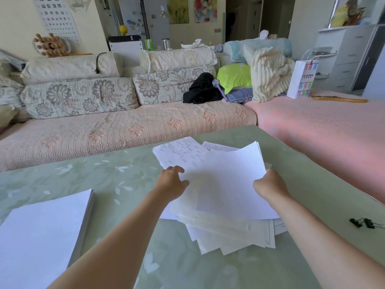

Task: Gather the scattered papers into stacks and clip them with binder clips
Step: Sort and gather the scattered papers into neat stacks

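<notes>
A loose pile of white papers (227, 230) lies fanned out in the middle of the green table (116, 174). My right hand (268, 184) grips the right edge of a few blank sheets (229, 180) lifted off the pile. My left hand (173, 180) touches the left edge of those sheets, fingers curled. A handwritten sheet (179, 153) lies flat behind them. A neat thick stack of paper (41, 232) rests at the near left. Two black binder clips (362, 223) sit on the table at the right.
A long sofa (125, 126) with floral cushions runs along the table's far edge, and a pink-covered seat (323, 126) borders the right side. A white paper bag (302, 80) stands on that seat.
</notes>
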Tool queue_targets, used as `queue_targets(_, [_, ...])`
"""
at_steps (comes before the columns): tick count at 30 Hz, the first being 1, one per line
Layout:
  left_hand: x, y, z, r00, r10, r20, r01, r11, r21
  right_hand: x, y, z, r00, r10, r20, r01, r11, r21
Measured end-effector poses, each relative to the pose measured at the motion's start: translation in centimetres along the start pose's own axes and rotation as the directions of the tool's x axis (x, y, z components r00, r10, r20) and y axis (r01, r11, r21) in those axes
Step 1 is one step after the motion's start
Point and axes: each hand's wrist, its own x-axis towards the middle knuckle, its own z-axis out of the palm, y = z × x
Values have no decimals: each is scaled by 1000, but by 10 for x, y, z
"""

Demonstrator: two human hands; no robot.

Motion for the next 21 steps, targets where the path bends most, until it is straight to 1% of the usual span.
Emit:
queue_targets(4, [27,3,22,995,-29,93,10,979,202,5,6,0,999,-37,29,40,993,-115])
queue_targets(7, [36,0,28,998,4,69,-23,963,270,6,4,1,997,-56,54,64,985,-161])
queue_targets(9, [32,5,27,996,90,18,-89,900,427,6,0,4,997,-56,60,65,984,-166])
queue_targets(11, [24,11,25,978,207,4,-169,785,597,4,-2,7,997,-60,57,69,984,-165])
queue_targets(12, [19,12,22,974,227,-5,-175,764,621,3,-4,8,996,-61,57,70,985,-159])
queue_targets(13, [17,11,21,975,221,-17,-164,772,614,2,-5,9,996,-60,61,68,987,-149])
queue_targets(14, [14,8,18,980,195,-49,-133,812,568,1,-7,10,996,-57,66,65,989,-135])
queue_targets(16, [10,0,6,981,107,-164,-28,905,424,-3,-10,12,996,-45,76,52,993,-104])
queue_targets(17, [9,-5,-1,973,51,-223,33,934,356,-4,-11,12,996,-36,76,42,995,-88])
queue_targets(19, [5,-15,-18,942,-52,-332,141,958,251,-6,-10,10,998,-17,62,20,999,-44])
queue_targets(21, [0,-24,-37,882,-160,-444,194,980,32,-5,-7,10,999,3,49,-4,1000,20])
